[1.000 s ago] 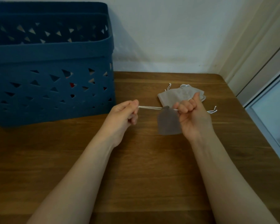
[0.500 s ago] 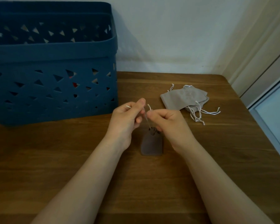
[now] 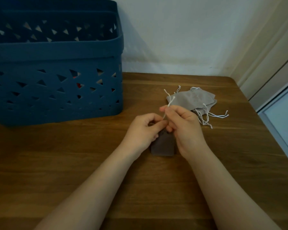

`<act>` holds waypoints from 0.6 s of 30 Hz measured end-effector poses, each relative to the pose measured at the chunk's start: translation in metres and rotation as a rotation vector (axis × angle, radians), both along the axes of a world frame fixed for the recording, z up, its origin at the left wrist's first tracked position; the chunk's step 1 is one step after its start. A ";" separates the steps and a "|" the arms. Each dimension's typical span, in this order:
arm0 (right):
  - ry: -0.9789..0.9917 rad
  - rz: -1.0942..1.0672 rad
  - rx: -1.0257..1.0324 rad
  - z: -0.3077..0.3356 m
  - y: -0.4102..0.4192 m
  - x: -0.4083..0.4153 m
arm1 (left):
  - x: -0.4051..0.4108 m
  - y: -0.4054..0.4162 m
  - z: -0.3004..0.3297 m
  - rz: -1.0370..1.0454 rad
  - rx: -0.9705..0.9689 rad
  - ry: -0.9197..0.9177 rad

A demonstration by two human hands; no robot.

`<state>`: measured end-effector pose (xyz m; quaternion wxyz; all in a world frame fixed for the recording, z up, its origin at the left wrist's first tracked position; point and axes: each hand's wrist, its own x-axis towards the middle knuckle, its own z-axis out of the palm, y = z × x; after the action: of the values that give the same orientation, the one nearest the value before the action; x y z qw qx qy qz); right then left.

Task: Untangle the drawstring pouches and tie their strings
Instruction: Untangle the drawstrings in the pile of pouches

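A small dark grey pouch (image 3: pixel 163 146) lies on the wooden table (image 3: pixel 73 155) between my wrists, its gathered neck hidden under my fingers. My right hand (image 3: pixel 183 128) pinches the pouch's white string (image 3: pixel 169 103), whose ends stick up above the thumb. My left hand (image 3: pixel 144 130) pinches the same string lower down, just above the neck. Behind my right hand lies a pile of light grey pouches (image 3: pixel 193 99) with loose white strings trailing to the right.
A large blue plastic basket (image 3: pixel 56 63) with triangular holes stands at the back left against the white wall. The table's right edge runs beside a window frame (image 3: pixel 276 100).
The pouch came down from the air onto the table. My hands, first pulling the string apart sideways, closed together over the neck, and the string ends now stand up above my right thumb.
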<state>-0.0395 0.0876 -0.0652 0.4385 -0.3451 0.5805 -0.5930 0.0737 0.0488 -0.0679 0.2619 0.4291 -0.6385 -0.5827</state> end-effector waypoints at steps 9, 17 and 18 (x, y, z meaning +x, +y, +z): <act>-0.382 -0.051 -0.044 0.000 -0.004 -0.005 | 0.001 -0.004 0.001 0.075 0.511 0.421; 0.277 -0.038 -0.159 -0.006 0.000 -0.004 | 0.005 -0.008 0.005 0.202 0.229 0.077; 0.447 -0.041 -0.202 -0.006 0.001 -0.003 | 0.005 -0.007 0.006 0.209 0.163 0.022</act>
<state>-0.0427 0.0882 -0.0717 0.2504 -0.4980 0.6077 -0.5657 0.0786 0.0416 -0.0623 0.2926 0.5067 -0.5380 -0.6068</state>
